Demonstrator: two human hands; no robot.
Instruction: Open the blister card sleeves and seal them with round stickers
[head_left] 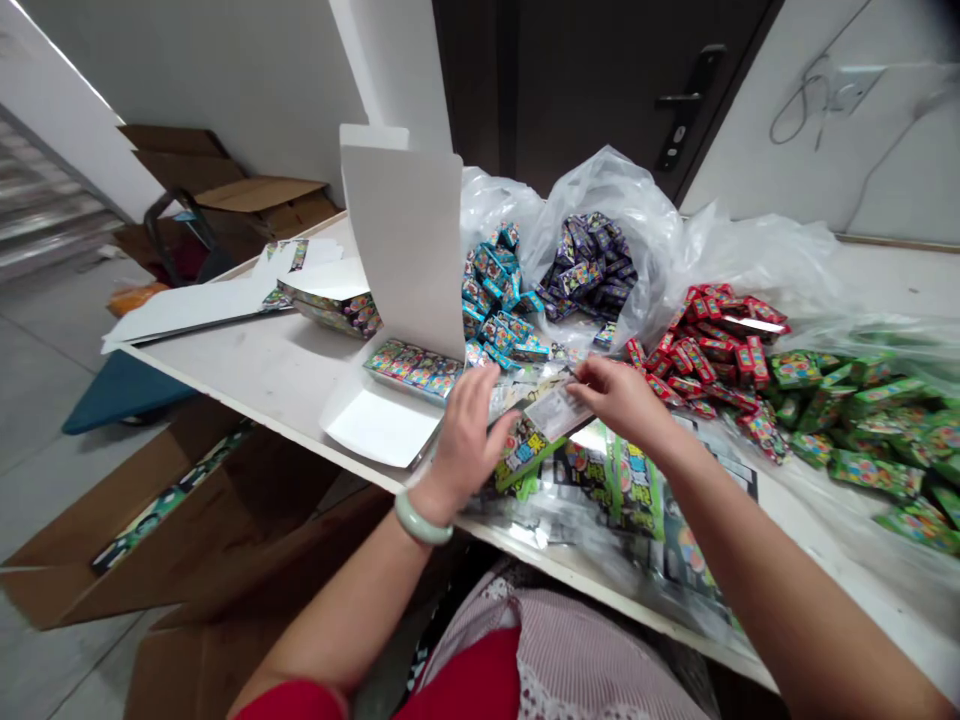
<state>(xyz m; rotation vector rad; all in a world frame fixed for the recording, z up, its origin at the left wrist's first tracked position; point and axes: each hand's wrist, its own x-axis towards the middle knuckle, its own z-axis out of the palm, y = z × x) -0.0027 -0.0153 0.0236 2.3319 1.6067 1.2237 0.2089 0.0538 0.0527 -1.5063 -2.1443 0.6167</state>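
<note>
My right hand (616, 398) pinches the upper edge of a flat printed plastic pouch (556, 408), thumb against fingertips. My left hand (469, 435), with a pale bangle on the wrist, is at the pouch's left side. Its fingers are stretched out and its thumb stands apart, near the pouch's edge. Beneath both hands lie several more pouches (634, 490) with green and black print. Just left of my left hand, an open white box (405, 250) with its lid raised holds a row of small colourful packets (416, 368).
Small packets are heaped behind: blue (495, 290), purple (589, 268) in a clear bag (660, 215), red (709, 345), and green (877, 420) at right. Another carton (330, 300) and flat card (187, 312) lie at left. Cardboard boxes (180, 520) stand below the table edge.
</note>
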